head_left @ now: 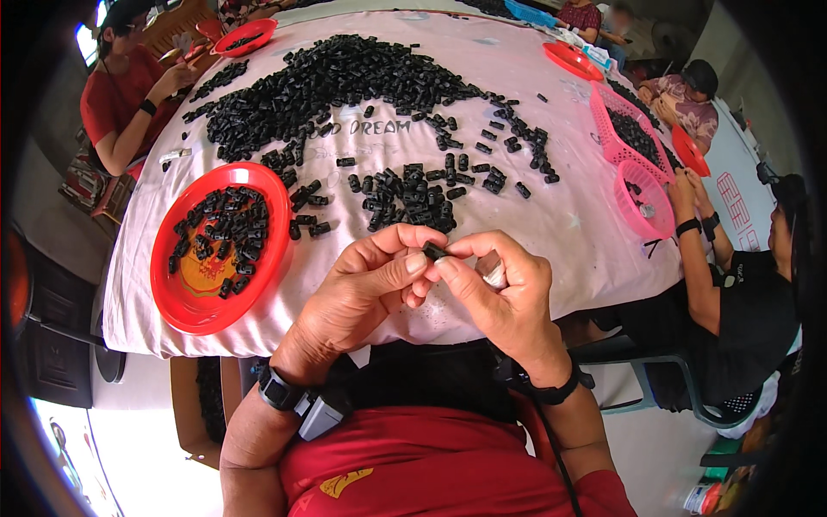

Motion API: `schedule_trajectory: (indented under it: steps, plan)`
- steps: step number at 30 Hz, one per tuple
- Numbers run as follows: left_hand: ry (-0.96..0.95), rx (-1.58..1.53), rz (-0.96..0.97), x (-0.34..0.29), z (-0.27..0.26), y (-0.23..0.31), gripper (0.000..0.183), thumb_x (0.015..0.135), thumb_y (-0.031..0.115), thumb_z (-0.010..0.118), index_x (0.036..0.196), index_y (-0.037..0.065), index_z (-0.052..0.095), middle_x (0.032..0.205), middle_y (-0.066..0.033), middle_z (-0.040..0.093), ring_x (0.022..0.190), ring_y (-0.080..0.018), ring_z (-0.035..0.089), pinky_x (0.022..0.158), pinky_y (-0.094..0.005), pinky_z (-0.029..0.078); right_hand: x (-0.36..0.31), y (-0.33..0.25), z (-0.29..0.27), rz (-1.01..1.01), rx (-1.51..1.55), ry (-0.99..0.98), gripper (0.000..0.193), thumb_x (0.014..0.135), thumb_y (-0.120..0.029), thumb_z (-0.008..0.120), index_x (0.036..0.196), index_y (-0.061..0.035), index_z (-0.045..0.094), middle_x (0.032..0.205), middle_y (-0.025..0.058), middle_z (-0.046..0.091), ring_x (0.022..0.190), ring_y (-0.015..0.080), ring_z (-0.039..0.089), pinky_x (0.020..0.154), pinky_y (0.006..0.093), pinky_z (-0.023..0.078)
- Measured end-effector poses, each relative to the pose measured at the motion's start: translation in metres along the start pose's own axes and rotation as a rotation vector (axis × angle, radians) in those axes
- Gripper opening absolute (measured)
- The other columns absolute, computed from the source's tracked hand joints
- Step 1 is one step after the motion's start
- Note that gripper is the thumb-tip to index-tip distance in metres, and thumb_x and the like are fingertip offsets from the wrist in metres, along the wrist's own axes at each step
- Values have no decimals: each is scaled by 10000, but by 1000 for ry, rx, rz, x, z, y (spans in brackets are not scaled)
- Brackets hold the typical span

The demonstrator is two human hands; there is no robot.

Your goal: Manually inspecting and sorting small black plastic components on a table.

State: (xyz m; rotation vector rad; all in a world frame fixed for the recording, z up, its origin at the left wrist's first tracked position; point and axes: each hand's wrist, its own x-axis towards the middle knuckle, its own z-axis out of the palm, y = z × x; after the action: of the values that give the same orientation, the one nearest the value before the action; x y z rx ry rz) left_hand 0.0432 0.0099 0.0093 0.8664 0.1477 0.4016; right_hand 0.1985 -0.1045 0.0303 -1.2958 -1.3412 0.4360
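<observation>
a small piecework workshop: several people sit around a cloth-covered counter point(551, 224) heaped with small black plastic parts point(336, 77), sorting them into red plates point(185, 302) and pink baskets point(642, 211)

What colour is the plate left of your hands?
Red, holding small black plastic parts; the plate shows clearly in the head view.

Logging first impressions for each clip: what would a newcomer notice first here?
The great heap of small black plastic parts spread over the pale pink tablecloth at the far middle. Nearer, the left hand and right hand pinch one small black plastic piece together. A round red plastic plate with more parts lies at the left.
</observation>
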Motion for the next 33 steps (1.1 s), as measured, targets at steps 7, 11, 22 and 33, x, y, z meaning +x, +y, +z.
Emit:
schedule_trajectory:
  steps: [7,11,22,33]
  plan:
    - [73,69,16,0,3,-2,247,964,174,583,1176,49,600,942,2,644,794,-56,568,720,-194,472,-2,2,2,-67,-107,-72,213,843,-154,745,905,-10,602,712,103,702,660,148,702,537,253,517]
    - [59,82,12,0,3,-1,244,969,178,575,1172,46,599,946,2,640,826,-55,576,730,-198,471,-1,5,0,-112,-273,-32,331,797,-295,787,860,-25,605,672,105,683,617,193,699,509,283,512]
    - [-21,82,-1,0,1,-6,225,981,134,542,1172,26,592,989,-23,636,852,-73,583,757,-214,475,-1,12,-1,-144,-514,-48,529,693,-519,797,814,-49,585,608,69,620,508,236,621,458,332,461]
    - [-11,71,-29,0,1,-6,243,961,133,567,1165,3,590,1106,-79,631,1020,-149,597,898,-295,482,-1,11,1,-158,-527,-47,531,703,-550,773,800,-62,589,591,61,605,504,233,620,448,338,457]
